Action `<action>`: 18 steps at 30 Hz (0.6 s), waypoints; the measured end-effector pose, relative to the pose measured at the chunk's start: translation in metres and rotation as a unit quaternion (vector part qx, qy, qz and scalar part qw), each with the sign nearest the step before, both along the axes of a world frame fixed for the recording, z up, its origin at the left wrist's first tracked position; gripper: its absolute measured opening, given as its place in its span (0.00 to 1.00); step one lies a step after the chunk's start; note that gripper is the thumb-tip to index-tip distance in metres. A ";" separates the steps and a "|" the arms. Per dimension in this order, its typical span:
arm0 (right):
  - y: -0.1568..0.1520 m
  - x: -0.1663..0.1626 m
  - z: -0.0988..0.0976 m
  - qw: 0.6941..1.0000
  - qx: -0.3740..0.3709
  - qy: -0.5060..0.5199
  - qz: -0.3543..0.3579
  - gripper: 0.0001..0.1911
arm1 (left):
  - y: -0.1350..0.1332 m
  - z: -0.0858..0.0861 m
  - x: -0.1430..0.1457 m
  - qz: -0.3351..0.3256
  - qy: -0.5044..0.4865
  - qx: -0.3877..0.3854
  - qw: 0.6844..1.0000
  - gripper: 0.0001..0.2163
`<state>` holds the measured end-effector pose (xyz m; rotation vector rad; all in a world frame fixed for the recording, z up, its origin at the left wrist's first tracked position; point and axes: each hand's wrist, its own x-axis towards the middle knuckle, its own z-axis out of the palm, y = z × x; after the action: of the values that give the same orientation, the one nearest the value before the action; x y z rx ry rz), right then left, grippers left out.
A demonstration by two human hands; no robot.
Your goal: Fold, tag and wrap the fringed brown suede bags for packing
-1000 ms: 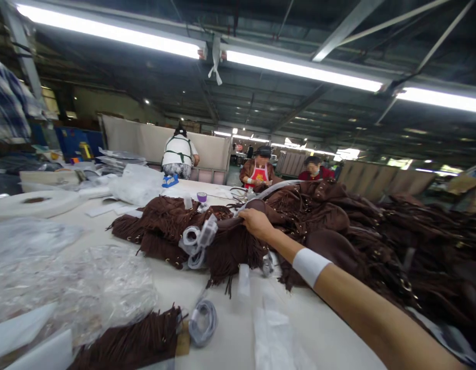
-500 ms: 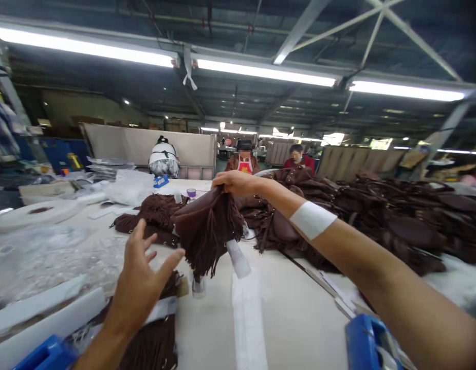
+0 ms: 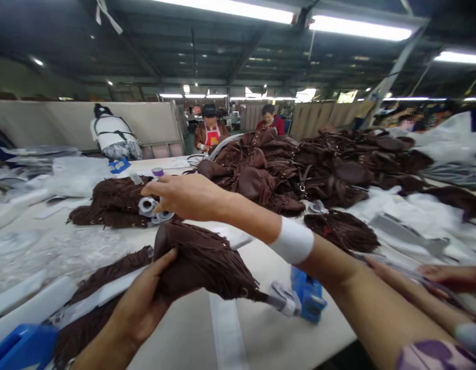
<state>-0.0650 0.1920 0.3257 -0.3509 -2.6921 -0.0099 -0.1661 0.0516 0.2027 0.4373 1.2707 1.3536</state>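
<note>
My left hand (image 3: 145,298) grips a dark brown fringed leather bag (image 3: 203,259), thumb on its near face and fingers underneath. The bag lies tilted above the table, its fringe towards the right. From its right end sticks out a strap end wrapped in grey-clear plastic (image 3: 286,300). Just beyond the bag's left end, my right hand (image 3: 180,195) has its fingers curled round a grey plastic-wrapped roll (image 3: 147,205); whether this joins the bag is hidden. A folded fringed bag (image 3: 114,198) lies behind that roll, and more brown fringed pieces (image 3: 84,318) lie under my left forearm.
A large heap of brown bags (image 3: 338,169) fills the back right. Blue tape dispensers (image 3: 307,295) stand right of the bag and at the lower left. Clear plastic (image 3: 76,257) spreads over the left. A co-worker's hands (image 3: 423,288) work at the right; people stand behind the table.
My view has swung to the right. My left hand, open before, now grips the bag. My right hand has left the bag's top and now holds the grey wrapped roll; the bag has tipped onto its side.
</note>
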 end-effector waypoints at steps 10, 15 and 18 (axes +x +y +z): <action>-0.148 0.169 -0.223 0.685 -0.720 0.067 -0.092 0.31 | -0.020 -0.010 0.030 0.068 -0.086 0.034 0.993 0.19; -0.145 0.129 -0.270 0.581 -0.664 0.453 -0.128 0.47 | -0.035 -0.009 0.036 0.055 -0.082 0.016 0.995 0.19; -0.128 0.130 -0.253 0.572 -0.652 0.479 -0.133 0.44 | -0.047 -0.017 0.031 0.069 -0.045 -0.021 0.996 0.21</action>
<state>0.0646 0.0643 0.0728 -0.8243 -1.0593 1.6005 -0.1353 0.0050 0.1859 0.2615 1.2705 1.4433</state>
